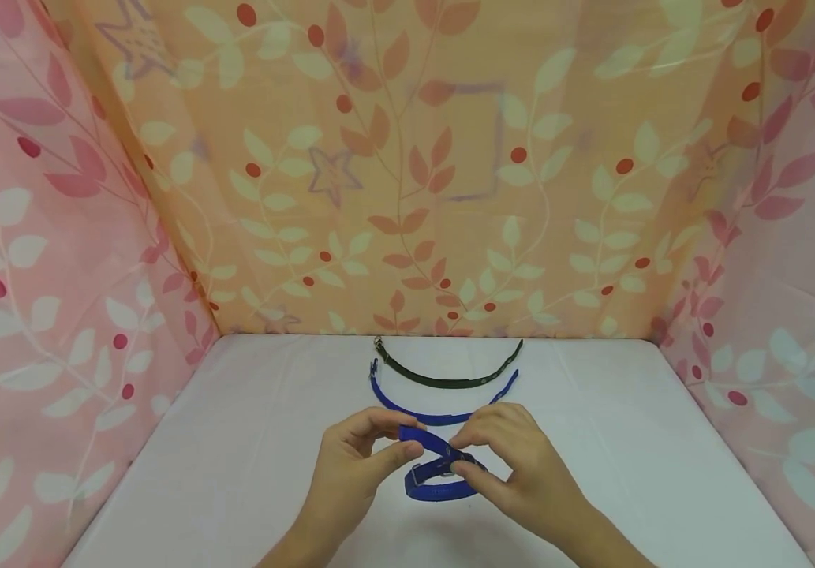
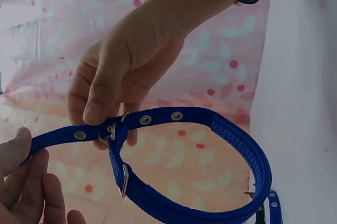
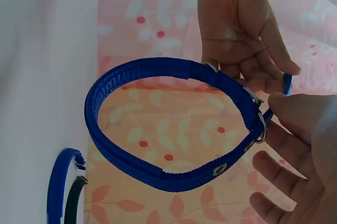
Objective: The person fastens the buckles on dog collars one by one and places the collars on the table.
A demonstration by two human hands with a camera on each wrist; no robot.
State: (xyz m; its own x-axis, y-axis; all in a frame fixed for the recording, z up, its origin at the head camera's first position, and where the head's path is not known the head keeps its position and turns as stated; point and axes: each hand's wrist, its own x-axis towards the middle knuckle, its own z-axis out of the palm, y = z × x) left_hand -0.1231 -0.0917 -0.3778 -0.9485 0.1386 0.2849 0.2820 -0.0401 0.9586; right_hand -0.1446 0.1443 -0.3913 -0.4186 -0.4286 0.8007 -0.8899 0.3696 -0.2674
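A blue collar (image 1: pixel 439 491) with metal eyelets is looped through its buckle, held above the table between both hands. My left hand (image 1: pixel 357 461) pinches the strap's free end (image 2: pixel 58 137) between thumb and fingers. At the buckle (image 3: pixel 254 96), my right hand (image 1: pixel 517 457) pinches the strap with thumb and fingertips. A metal D-ring (image 3: pixel 262 128) sits beside the buckle, and a metal slider (image 2: pixel 125 180) lies farther along the band. The right fingers partly hide the buckle in the head view.
Beyond the hands, a second blue collar (image 1: pixel 435 420) lies unfastened in a curve on the white table (image 1: pixel 272 394). Behind it lies a dark green collar (image 1: pixel 443 383), also spread out. Leaf-patterned curtains (image 1: pixel 407 237) enclose the table at the back and both sides.
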